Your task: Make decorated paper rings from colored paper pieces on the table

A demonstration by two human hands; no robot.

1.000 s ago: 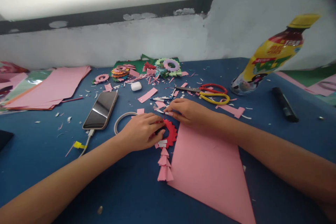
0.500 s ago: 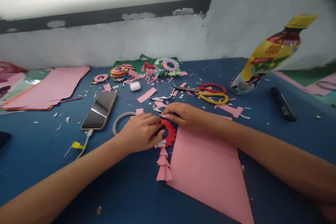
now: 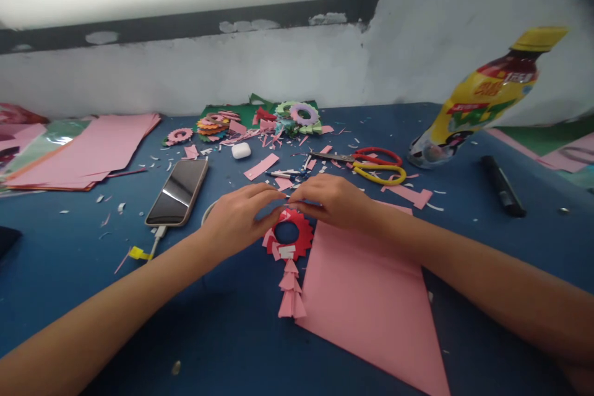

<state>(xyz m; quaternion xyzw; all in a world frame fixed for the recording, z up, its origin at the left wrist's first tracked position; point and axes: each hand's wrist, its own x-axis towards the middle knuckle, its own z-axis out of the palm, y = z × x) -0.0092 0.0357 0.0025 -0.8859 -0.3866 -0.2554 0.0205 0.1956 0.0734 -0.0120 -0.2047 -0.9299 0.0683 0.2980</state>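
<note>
A red toothed paper ring [image 3: 304,236] lies flat on the blue table, with pink paper pieces and small white strips on its left and lower parts. Below it hangs a layered pink paper tassel [image 3: 291,298]. Over the ring's top edge the fingertips of my left hand [image 3: 241,216] and my right hand [image 3: 334,201] come together in a pinch. Whatever lies between them is too small to make out. My right forearm crosses a folded sheet of pink paper [image 3: 366,303]. A pale round band [image 3: 206,213] is mostly hidden behind my left hand.
A phone [image 3: 179,192] on a cable lies at the left, near stacked pink paper [image 3: 111,145]. Scissors [image 3: 371,164], a pen [image 3: 285,174] and paper scraps spread beyond my hands. A drink bottle [image 3: 477,99] and black marker [image 3: 502,185] are on the right.
My left hand has lifted off the ring and moved up to meet my right fingertips. The ring's left side and pink pieces now show. My right hand has shifted slightly.
</note>
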